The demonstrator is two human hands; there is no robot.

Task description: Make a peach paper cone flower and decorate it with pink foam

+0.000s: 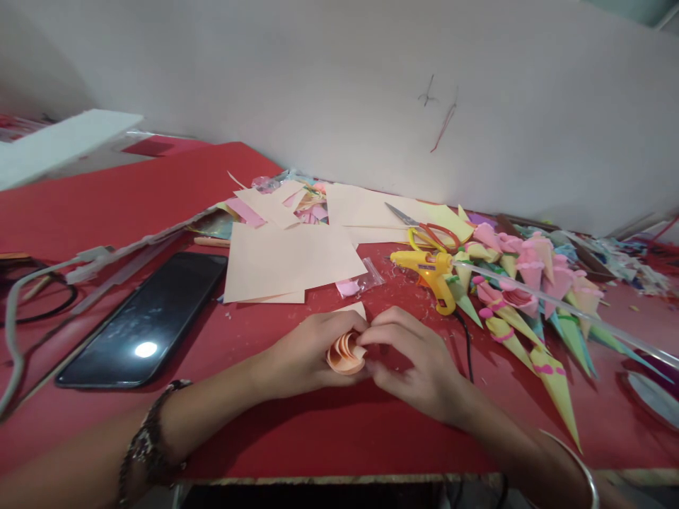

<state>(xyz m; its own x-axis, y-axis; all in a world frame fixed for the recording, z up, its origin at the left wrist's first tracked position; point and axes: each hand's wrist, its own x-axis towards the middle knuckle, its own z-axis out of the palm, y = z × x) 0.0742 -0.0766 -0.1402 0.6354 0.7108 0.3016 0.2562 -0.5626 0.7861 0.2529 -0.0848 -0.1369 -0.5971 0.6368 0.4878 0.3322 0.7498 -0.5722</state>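
Note:
Near the front of the red table (318, 442), a rolled peach paper piece (346, 353) shows curled, spiralling layers. My left hand (305, 353) is wrapped round it from the left. From the right, the fingers of my right hand (419, 357) pinch its edge. Just beyond the hands lie flat cream paper sheets (291, 258). A yellow glue gun (429, 272) rests behind my right hand, and scissors (429, 233) with orange and yellow handles lie on paper behind it.
A black phone (146, 325) lies at the left. Many paper cones (556, 382) in yellow, pink and green are heaped at the right. A red board (132, 191) stands at the back left, with a white cable (13, 311) nearer. Paper scraps (312, 212) lie by the wall.

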